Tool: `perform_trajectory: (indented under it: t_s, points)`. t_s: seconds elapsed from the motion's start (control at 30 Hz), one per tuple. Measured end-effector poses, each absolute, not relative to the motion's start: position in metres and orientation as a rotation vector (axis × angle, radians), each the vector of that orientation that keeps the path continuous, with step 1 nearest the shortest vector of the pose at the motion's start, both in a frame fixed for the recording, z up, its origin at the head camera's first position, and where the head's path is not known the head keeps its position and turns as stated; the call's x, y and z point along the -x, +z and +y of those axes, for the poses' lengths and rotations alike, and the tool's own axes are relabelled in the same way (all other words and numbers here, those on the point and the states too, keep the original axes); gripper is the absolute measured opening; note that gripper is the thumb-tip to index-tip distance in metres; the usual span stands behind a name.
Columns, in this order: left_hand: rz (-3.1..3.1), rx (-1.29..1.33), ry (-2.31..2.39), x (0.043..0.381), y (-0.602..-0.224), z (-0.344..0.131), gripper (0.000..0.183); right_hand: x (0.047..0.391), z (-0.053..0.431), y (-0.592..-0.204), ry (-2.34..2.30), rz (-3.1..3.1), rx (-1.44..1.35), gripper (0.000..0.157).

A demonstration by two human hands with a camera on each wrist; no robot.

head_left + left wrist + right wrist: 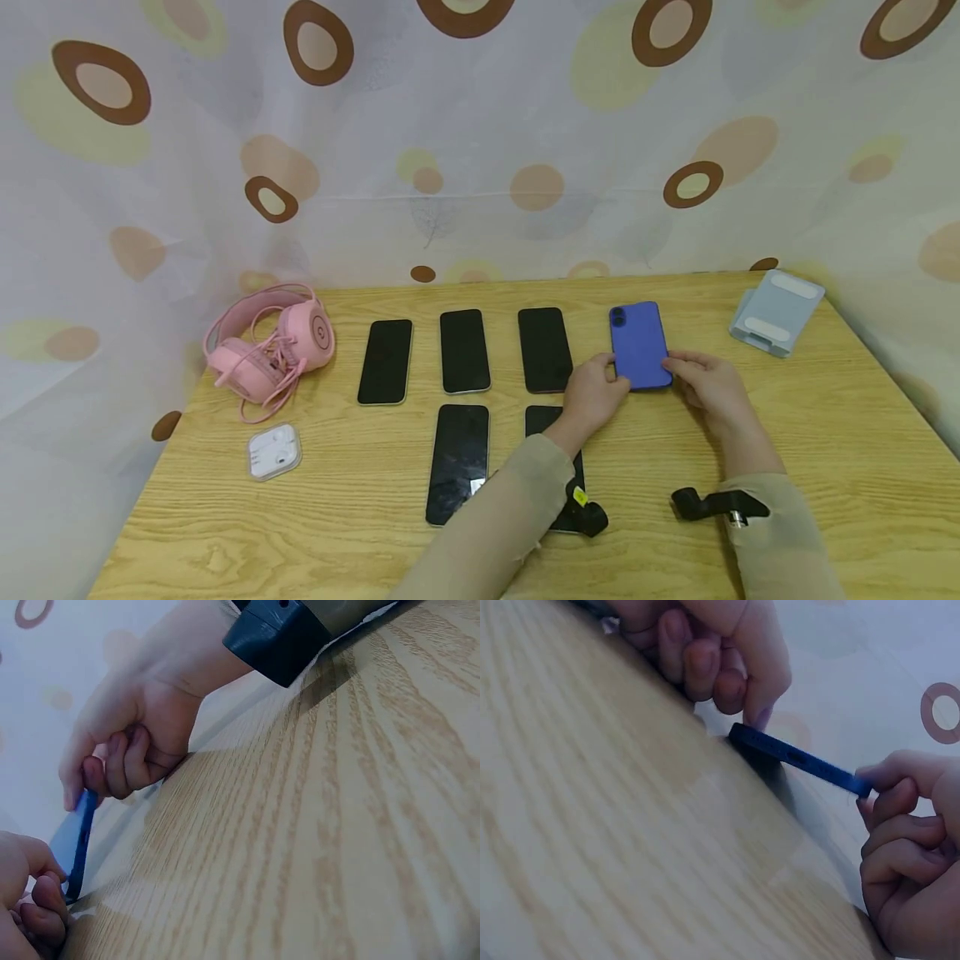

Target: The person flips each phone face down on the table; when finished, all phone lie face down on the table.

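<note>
In the head view a blue-purple smartphone (641,346) lies back side up at the back right of the table, its camera lenses at the far left corner. My left hand (595,393) holds its near left corner between thumb and fingers. From the other side my right hand (708,390) pinches the right edge, thumb on top and the other fingers curled. The right wrist view shows the phone's bottom edge (802,759) tilted, its right end raised off the table and its left end low, close to the wood.
Several dark-screened phones, one of them a back-row phone (543,350), lie to the left; my left forearm partly covers a front phone (543,419). Pink headphones (311,333) and boxed earphones (274,452) sit at the left. A grey folding stand (776,312) is at the back right.
</note>
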State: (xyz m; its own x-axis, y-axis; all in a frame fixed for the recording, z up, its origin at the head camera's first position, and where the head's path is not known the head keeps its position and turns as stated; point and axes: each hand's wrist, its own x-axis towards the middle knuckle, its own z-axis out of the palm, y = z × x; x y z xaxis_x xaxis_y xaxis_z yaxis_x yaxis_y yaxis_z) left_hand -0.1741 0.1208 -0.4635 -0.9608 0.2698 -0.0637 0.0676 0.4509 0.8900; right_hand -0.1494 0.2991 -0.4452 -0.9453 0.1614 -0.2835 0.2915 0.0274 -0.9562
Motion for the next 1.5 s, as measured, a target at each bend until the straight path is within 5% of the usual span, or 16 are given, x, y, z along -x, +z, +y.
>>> perform_trajectory:
  t_s: [0.17, 0.5, 0.87, 1.27, 1.5]
  points:
    - [2.520, -0.267, 1.500, 0.174, -0.462, 0.121, 0.043, 0.147, 0.296, -0.445, -2.332, 1.985, -0.346, 0.012]
    - [2.417, -0.195, 1.744, 0.175, -0.462, 0.122, 0.037, 0.150, 0.280, -0.450, -2.367, 2.030, 0.088, 0.021]
    - [2.191, -0.246, 2.179, 0.173, -0.461, 0.116, 0.036, 0.155, 0.279, -0.456, -1.746, 2.493, 0.050, 0.045]
    - [2.424, -0.179, 2.049, 0.175, -0.462, 0.115, 0.020, 0.153, 0.277, -0.444, -1.497, 2.559, -0.143, 0.056]
    - [2.527, -0.210, 1.873, 0.175, -0.466, 0.117, 0.027, 0.150, 0.284, -0.442, -1.465, 2.561, -0.161, 0.061]
